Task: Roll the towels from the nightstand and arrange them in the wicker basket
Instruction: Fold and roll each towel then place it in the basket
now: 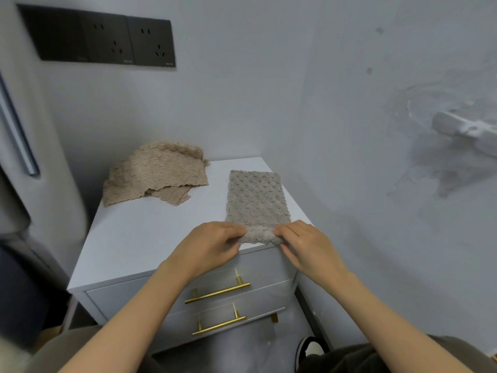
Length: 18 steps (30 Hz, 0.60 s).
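A grey-beige textured towel (256,196) lies folded into a long strip on the right side of the white nightstand (139,238). Its near end is curled into a small roll at the front edge. My left hand (212,244) pinches the left side of that roll. My right hand (304,244) pinches the right side. A second, tan towel (158,175) sits crumpled at the back left corner of the nightstand top. No wicker basket is in view.
The nightstand has two drawers with gold bar handles (217,292). Grey walls stand behind and to the right, with black wall sockets (107,39) above left. A white fixture (468,130) juts from the right wall. My knees and a shoe (309,351) are below.
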Each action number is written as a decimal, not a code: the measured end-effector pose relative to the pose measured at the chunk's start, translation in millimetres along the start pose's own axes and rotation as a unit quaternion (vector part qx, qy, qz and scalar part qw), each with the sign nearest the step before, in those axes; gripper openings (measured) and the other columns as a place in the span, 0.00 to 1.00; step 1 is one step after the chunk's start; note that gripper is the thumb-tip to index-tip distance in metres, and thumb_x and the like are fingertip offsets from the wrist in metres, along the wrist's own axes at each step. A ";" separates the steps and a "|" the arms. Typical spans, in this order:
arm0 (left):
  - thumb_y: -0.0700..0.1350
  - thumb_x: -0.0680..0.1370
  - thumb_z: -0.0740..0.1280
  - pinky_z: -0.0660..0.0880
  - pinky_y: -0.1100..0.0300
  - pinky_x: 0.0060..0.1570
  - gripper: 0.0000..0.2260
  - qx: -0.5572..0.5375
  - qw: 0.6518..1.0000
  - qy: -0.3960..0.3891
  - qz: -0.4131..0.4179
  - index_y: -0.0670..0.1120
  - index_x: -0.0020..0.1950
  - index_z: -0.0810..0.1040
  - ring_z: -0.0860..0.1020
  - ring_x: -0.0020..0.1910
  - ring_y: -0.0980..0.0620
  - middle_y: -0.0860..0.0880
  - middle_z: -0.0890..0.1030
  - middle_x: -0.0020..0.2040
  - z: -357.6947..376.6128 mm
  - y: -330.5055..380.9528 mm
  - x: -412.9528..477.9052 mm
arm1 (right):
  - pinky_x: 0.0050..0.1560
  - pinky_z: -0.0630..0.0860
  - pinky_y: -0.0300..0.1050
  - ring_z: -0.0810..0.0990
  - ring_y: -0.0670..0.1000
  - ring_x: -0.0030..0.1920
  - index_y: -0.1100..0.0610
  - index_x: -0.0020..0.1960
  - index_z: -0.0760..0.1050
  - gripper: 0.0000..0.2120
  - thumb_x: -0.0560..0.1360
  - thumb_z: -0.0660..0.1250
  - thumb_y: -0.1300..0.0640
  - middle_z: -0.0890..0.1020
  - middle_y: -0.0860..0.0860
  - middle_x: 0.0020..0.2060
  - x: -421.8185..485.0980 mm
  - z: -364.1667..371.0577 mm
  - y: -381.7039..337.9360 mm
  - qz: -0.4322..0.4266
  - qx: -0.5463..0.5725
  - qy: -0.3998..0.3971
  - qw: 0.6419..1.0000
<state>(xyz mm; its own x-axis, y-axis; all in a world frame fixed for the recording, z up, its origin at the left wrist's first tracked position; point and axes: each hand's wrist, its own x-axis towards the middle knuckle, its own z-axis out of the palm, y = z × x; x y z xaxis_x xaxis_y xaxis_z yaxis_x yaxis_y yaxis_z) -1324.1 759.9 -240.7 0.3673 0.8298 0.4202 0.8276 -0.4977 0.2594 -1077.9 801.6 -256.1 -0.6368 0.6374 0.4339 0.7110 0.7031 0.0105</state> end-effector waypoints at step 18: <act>0.46 0.77 0.66 0.66 0.76 0.37 0.07 -0.145 0.959 0.049 -0.238 0.47 0.47 0.84 0.76 0.39 0.60 0.54 0.83 0.40 5.5 -8.6 20.7 | 0.59 0.72 0.55 0.78 0.39 0.45 0.41 0.41 0.78 0.05 0.75 0.67 0.45 0.81 0.35 0.38 23.3 -16.6 21.0 0.298 0.257 -0.043 0.918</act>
<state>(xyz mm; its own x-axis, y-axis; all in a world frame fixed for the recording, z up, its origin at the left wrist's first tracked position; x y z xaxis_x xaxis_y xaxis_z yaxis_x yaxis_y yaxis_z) -1321.3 782.8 -239.0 -0.0763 0.9597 0.2706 0.7331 -0.1300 0.6676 -1072.9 826.0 -230.8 -0.2177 0.9641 0.1518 0.7205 0.2637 -0.6414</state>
